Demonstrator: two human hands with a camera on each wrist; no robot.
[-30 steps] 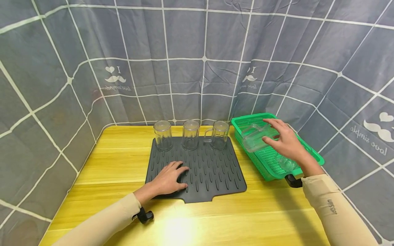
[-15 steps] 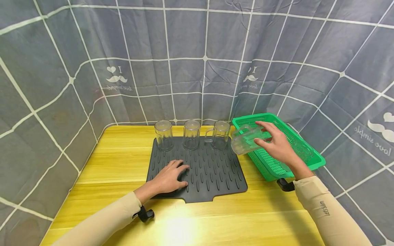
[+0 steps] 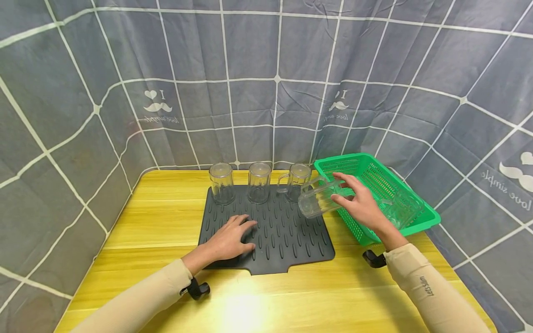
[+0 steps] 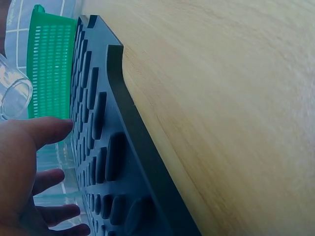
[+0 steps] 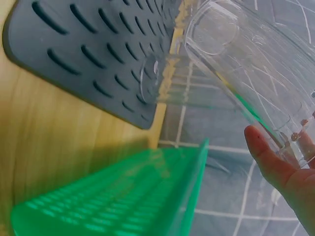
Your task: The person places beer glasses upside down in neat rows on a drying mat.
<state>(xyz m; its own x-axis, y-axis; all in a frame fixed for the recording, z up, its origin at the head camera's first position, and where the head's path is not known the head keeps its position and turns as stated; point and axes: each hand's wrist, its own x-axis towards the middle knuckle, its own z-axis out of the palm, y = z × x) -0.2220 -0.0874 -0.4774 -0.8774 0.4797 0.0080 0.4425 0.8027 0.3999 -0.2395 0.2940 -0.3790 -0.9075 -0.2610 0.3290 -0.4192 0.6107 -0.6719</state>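
Head view shows the right hand (image 3: 359,203) gripping a tilted glass mug (image 3: 318,200) at its left, now swung from the green basket (image 3: 376,180) to the dark mat's (image 3: 287,236) edge, seemingly part-way across, the left hand (image 3: 228,240) spread wide nearby.

mugs (image 3: 259,182) on mat (image 3: 275,249), basket (image 3: 354,225) at right

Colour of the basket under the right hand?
Green: the perforated basket shows best in the head view.
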